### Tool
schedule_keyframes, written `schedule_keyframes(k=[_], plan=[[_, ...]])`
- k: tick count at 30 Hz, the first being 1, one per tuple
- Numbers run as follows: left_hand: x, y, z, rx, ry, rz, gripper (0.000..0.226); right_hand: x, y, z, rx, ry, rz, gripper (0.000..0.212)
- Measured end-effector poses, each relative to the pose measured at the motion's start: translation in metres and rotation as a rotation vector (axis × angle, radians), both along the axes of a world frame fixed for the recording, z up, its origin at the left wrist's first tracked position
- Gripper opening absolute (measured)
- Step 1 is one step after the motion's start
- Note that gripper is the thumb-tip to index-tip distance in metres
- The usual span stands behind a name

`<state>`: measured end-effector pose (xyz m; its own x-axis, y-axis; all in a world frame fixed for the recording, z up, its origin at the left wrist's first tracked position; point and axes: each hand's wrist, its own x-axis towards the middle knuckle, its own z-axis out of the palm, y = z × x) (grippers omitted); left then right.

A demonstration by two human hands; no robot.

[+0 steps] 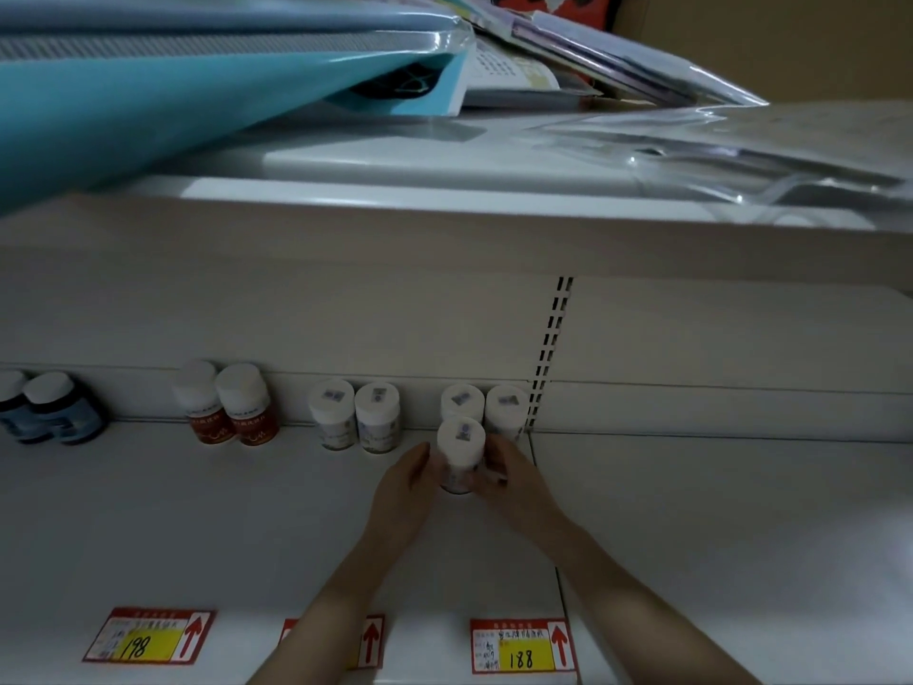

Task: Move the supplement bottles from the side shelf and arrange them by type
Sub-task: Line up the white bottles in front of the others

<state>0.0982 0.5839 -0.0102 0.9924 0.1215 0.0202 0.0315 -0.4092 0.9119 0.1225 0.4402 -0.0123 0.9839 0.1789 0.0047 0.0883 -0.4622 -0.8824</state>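
Both hands, left hand and right hand, clasp one white bottle (upright) on the shelf, just before two alike bottles.

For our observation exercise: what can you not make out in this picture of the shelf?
Head view:
- Held bottle: label mostly covered by left hand and right hand.
- Middle price tag: number hidden by left forearm.
- Leftmost dark bottle: cut by frame edge.
- Cap stickers: too small to read.
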Motion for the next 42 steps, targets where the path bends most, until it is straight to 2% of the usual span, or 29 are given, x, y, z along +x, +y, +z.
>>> schedule_keyframes(k=[2, 6, 9, 13, 18, 24, 31, 37, 42], plan=[[-0.002, -0.001, 0.005, 0.041, -0.036, 0.068, 0.013, -0.004, -0.005, 0.003, 0.038, -0.009, -0.023, 0.043], [-0.013, -0.011, 0.018, 0.024, -0.212, 0.205, 0.019, -0.014, -0.020, 0.009, 0.036, -0.009, -0.106, 0.039], [-0.023, -0.034, 0.035, -0.025, -0.317, 0.176, 0.020, -0.024, -0.036, 0.020, 0.031, -0.047, -0.165, 0.032], [-0.026, -0.080, 0.052, -0.037, -0.337, 0.047, 0.013, -0.039, -0.074, 0.043, 0.034, -0.103, -0.272, 0.031], [-0.044, -0.178, 0.068, -0.128, -0.302, -0.062, 0.028, -0.084, -0.176, 0.072, -0.022, -0.196, -0.440, 0.027], [-0.100, -0.331, 0.075, -0.238, -0.284, -0.293, 0.025, -0.168, -0.332, 0.088, -0.077, -0.239, -0.588, 0.031], [-0.159, -0.473, 0.080, -0.231, -0.254, -0.496, 0.027, -0.249, -0.469, 0.091, -0.104, -0.229, -0.761, 0.036], [-0.157, -0.551, 0.081, -0.143, -0.223, -0.580, 0.030, -0.259, -0.543, 0.078, -0.115, -0.217, -0.846, 0.036], [-0.122, -0.608, 0.060, -0.161, -0.146, -0.603, 0.031, -0.232, -0.595, 0.056, -0.088, -0.184, -0.873, 0.035]])
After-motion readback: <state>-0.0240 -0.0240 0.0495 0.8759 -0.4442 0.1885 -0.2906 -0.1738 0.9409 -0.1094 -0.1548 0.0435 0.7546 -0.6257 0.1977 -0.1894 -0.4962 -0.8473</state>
